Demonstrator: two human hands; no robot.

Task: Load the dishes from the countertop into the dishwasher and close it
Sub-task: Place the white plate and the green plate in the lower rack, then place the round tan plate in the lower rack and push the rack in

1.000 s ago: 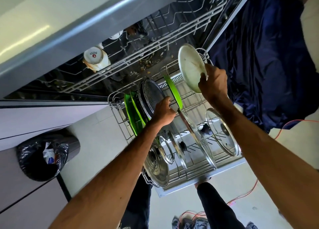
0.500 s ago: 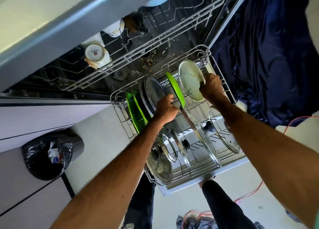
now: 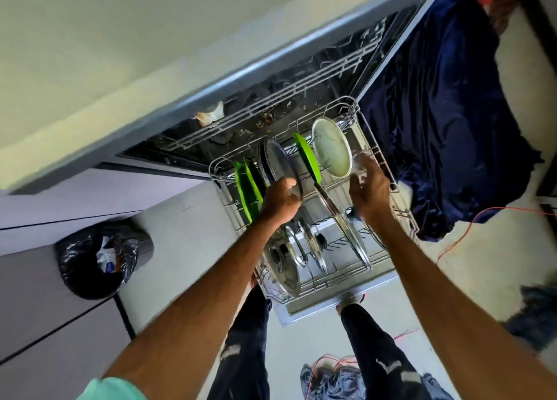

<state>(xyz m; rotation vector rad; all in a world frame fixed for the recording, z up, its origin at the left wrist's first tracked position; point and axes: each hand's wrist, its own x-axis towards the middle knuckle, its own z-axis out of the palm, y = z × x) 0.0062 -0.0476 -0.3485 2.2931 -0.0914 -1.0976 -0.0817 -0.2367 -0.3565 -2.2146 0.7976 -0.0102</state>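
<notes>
Left hand (image 3: 281,199) curls round the rim of a round, dark speckled pan (image 3: 277,166) standing in the wire rack (image 3: 342,100). Right hand (image 3: 369,188), fingers loosely spread, lies just beside the upright round white plate (image 3: 331,150).

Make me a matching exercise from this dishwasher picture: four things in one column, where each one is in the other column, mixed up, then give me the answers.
Things
1. white plate
2. dark speckled plate
3. glass lids
4. bin with black bag

Places
A. on the floor, left of the lower rack
B. at the rack's near end, closest to the person
C. gripped at its edge by the left hand
D. standing at the rack's far right, beside a green plate

Pairs: 1-D, 2-C, 3-B, 4-A.
</notes>
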